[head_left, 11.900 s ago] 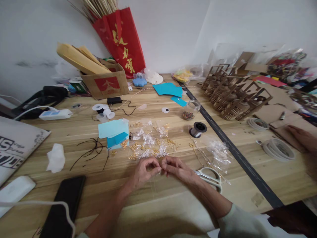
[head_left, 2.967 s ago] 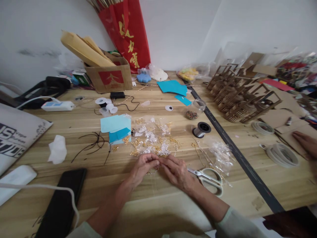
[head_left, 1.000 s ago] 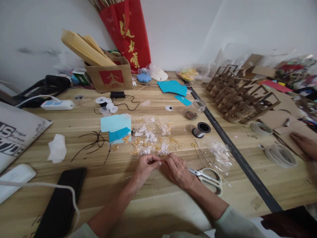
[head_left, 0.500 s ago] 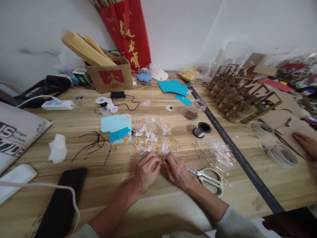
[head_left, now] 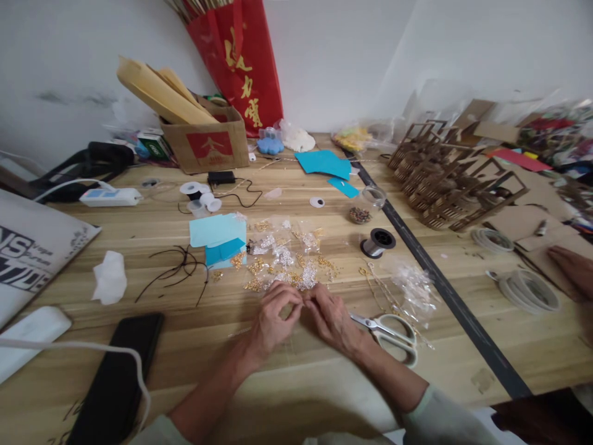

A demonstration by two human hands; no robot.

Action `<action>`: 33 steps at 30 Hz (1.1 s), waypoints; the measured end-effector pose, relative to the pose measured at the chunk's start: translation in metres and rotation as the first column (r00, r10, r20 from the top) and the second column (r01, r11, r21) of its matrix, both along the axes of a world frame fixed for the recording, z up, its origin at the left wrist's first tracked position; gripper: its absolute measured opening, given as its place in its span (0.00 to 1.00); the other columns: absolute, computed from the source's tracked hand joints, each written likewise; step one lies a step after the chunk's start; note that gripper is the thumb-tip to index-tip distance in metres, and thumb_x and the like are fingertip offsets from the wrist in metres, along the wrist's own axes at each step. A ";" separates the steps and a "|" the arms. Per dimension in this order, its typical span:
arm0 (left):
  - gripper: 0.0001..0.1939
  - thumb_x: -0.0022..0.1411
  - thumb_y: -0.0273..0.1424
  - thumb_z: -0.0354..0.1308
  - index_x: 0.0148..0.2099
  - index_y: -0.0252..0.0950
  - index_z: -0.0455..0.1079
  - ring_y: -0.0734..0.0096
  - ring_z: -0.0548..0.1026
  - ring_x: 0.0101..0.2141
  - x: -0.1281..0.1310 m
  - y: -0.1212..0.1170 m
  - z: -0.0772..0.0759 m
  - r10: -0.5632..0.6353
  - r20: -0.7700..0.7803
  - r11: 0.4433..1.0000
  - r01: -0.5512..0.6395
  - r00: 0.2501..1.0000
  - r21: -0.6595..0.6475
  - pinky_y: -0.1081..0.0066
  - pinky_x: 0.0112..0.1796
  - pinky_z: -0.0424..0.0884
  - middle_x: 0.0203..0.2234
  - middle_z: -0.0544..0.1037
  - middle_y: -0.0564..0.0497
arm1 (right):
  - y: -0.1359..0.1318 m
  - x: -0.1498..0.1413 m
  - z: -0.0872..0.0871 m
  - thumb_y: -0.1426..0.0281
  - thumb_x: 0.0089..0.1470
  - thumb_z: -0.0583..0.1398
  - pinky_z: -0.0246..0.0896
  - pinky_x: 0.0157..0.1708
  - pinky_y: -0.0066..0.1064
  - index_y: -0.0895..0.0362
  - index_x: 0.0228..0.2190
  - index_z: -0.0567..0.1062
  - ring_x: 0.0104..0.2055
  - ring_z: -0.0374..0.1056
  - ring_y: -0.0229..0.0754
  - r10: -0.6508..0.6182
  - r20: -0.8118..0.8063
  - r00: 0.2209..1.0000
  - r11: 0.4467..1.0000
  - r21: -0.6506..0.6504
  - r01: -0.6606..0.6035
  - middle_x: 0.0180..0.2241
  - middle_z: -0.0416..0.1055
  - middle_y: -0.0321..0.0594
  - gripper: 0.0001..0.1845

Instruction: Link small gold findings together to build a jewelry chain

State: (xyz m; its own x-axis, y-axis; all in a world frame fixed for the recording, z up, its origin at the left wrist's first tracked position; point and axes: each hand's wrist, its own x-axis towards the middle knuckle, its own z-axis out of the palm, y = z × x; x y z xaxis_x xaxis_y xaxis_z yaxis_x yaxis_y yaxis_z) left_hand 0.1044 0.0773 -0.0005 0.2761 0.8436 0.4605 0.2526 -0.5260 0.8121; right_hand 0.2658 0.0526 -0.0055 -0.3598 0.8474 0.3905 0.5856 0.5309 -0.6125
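Note:
My left hand [head_left: 274, 318] and my right hand [head_left: 331, 315] meet fingertip to fingertip at the front middle of the table. Both are closed in a pinch, and whatever lies between the fingers is too small to make out. A faint clear thread seems to hang below my left hand. Just beyond the fingers lie piles of gold beads [head_left: 254, 283] and silver beads [head_left: 306, 275] on clear plastic bags. A thin chain [head_left: 239, 332] rests by my left wrist. Scissors [head_left: 391, 337] with pale handles lie beside my right wrist.
A wire spool [head_left: 378, 243], a jar of beads [head_left: 360, 213] and crumpled plastic bags [head_left: 414, 290] sit to the right. Blue cards [head_left: 217, 232], black cord [head_left: 178, 272] and a phone [head_left: 115, 377] are leftward. Another person's hand [head_left: 572, 266] rests at the far right.
My left index finger and thumb have bowed slightly, so a rounder gap shows between them. The hands stay together in nearly the same place, and the objects on the table have not moved.

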 end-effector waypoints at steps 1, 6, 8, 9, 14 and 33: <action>0.09 0.54 0.23 0.57 0.23 0.37 0.68 0.67 0.73 0.29 0.000 0.000 0.001 0.007 0.033 0.998 -0.005 0.999 -0.062 0.67 0.35 0.69 0.24 0.76 0.49 | 0.000 0.000 0.000 0.74 0.63 0.48 0.58 0.29 0.28 0.56 0.34 0.64 0.28 0.62 0.38 -0.001 -0.047 0.999 1.000 -0.024 0.000 0.29 0.65 0.39 0.07; 0.05 0.51 0.26 0.60 0.24 0.35 0.70 0.69 0.73 0.28 -0.003 0.002 0.002 -0.008 0.137 0.904 0.066 0.991 -0.423 0.70 0.33 0.69 0.23 0.76 0.50 | 0.001 -0.001 0.003 0.67 0.63 0.49 0.56 0.28 0.27 0.57 0.31 0.66 0.27 0.59 0.36 -0.046 -0.278 0.959 0.969 -0.245 -0.025 0.26 0.63 0.36 0.10; 0.04 0.51 0.27 0.61 0.26 0.34 0.70 0.70 0.73 0.27 -0.005 0.003 0.002 -0.011 0.164 0.853 0.095 0.986 -0.514 0.72 0.32 0.68 0.23 0.76 0.50 | 0.001 -0.001 0.004 0.64 0.62 0.51 0.55 0.27 0.26 0.58 0.31 0.67 0.27 0.58 0.36 -0.069 -0.337 0.939 0.938 -0.343 -0.054 0.25 0.62 0.35 0.12; 0.04 0.51 0.27 0.61 0.26 0.34 0.70 0.70 0.72 0.27 -0.006 0.004 0.001 -0.006 0.178 0.834 0.104 0.984 -0.542 0.72 0.32 0.68 0.23 0.75 0.51 | 0.001 -0.001 0.004 0.62 0.62 0.51 0.54 0.26 0.26 0.58 0.31 0.67 0.26 0.57 0.35 -0.080 -0.366 0.927 0.918 -0.390 -0.075 0.24 0.61 0.34 0.13; 0.03 0.50 0.27 0.62 0.28 0.33 0.70 0.72 0.71 0.28 -0.006 0.006 0.001 0.010 0.221 0.793 0.127 0.975 -0.596 0.74 0.31 0.67 0.24 0.74 0.52 | 0.004 0.000 0.004 0.55 0.59 0.54 0.53 0.23 0.25 0.58 0.31 0.66 0.22 0.56 0.33 -0.120 -0.557 0.822 0.783 -0.562 -0.267 0.22 0.60 0.32 0.18; 0.06 0.51 0.31 0.61 0.30 0.32 0.70 0.70 0.73 0.29 -0.003 0.002 0.006 -0.048 0.164 0.783 0.139 0.985 -0.606 0.70 0.34 0.69 0.25 0.75 0.49 | 0.008 -0.001 0.007 0.53 0.54 0.59 0.58 0.24 0.25 0.59 0.29 0.68 0.24 0.59 0.33 -0.199 -0.657 0.727 0.711 -0.608 -0.354 0.22 0.61 0.33 0.20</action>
State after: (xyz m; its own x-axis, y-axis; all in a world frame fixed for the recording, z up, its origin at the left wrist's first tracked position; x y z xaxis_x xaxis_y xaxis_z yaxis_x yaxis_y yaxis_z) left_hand 0.1018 0.0793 0.0059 0.3436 0.9329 -0.1076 0.0948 0.0795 0.9923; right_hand 0.2649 0.0609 0.0011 -0.3324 0.9373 -0.1046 -0.1223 -0.1528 -0.9807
